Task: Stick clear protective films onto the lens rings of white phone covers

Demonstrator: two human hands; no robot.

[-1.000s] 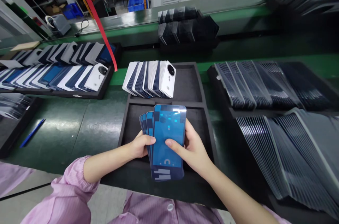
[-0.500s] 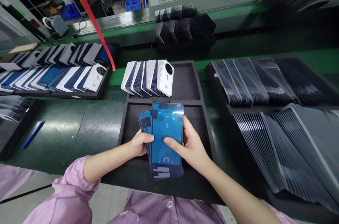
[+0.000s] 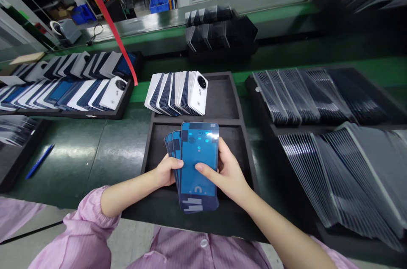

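Holds glossy blue panels (image 3: 199, 161), fanned, above front compartment (image 3: 233, 133) of black tray (image 3: 249, 150), with fingers (image 3: 206, 171) of left hand (image 3: 165, 171) and right hand (image 3: 232, 177) closed around them. Behind, white panels (image 3: 197, 95); rightward, grey sheets (image 3: 318, 180); leftward, a blue pen (image 3: 40, 161) on desk (image 3: 111, 146).

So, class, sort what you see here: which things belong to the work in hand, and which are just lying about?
In the work, it seems:
- blue-faced panels, held by both left hand and right hand
- black tray beneath them
- fanned white and dark panels in its far compartment

Probably just lying about:
- blue pen, left
- blue crate, background
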